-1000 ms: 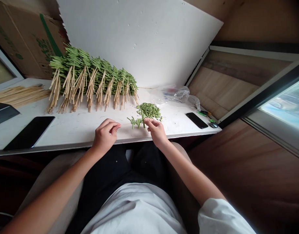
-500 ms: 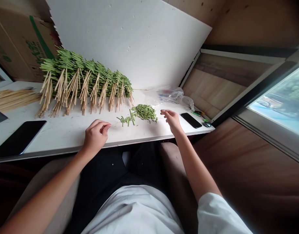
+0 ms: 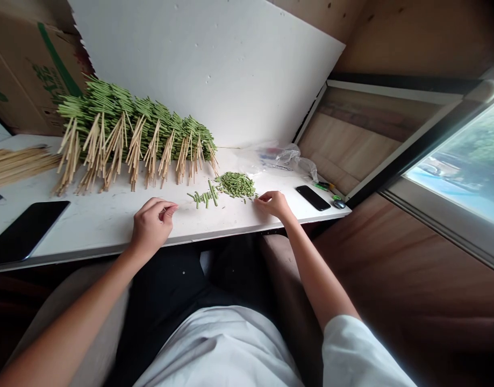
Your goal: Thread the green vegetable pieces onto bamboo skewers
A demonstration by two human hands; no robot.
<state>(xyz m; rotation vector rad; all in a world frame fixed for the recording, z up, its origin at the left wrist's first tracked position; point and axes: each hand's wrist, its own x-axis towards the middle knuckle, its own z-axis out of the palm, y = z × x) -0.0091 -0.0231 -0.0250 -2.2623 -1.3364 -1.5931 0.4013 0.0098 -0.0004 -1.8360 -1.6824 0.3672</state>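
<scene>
My left hand (image 3: 153, 223) is closed in a pinch above the front of the white table; what its fingertips hold, if anything, is too small to make out. To the right of those fingertips lies a row of cut green bean pieces (image 3: 204, 195), side by side. My right hand (image 3: 274, 204) reaches down at the right edge of a loose pile of short green bean pieces (image 3: 236, 184). Its thumb and fingers close on a green bean piece at that edge. Behind, a big stack of green bean skewers (image 3: 145, 123) has its bare stick ends pointing forward.
Bare wooden sticks (image 3: 21, 164) lie at the left, behind a large black tablet or phone (image 3: 27, 231). A black phone (image 3: 313, 198) lies on the right, by a clear plastic bag (image 3: 287, 156). A white board (image 3: 214, 70) and a cardboard box (image 3: 21, 80) stand behind.
My right hand has come down and to the left, from above the table to the edge of the bean pile. My left hand keeps its pinch in nearly the same place. The view has shifted slightly.
</scene>
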